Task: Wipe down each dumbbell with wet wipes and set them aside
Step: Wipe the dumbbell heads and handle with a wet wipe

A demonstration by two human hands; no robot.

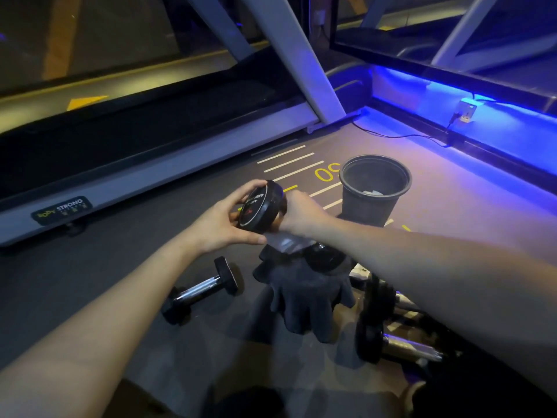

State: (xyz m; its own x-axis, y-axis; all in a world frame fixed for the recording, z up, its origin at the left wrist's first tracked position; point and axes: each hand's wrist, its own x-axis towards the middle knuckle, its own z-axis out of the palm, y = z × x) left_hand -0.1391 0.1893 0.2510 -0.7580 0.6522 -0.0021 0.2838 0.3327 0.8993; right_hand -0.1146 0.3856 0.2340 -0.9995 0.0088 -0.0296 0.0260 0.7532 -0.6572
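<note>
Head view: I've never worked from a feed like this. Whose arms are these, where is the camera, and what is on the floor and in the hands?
There is no machine here. A person wears one wide-angle camera on the head, which looks forward and down, so the two bare arms coming in from the bottom are their own.

The left hand grips the round black end of a dumbbell held up off the floor. The right hand is at its far side; a pale wipe hangs below it, though how the fingers lie is hidden.

On the gym floor: a small dumbbell with a chrome handle, a dark cloth draped over something, more weights under the right arm, and a black bin. A treadmill frame runs along the left.
</note>
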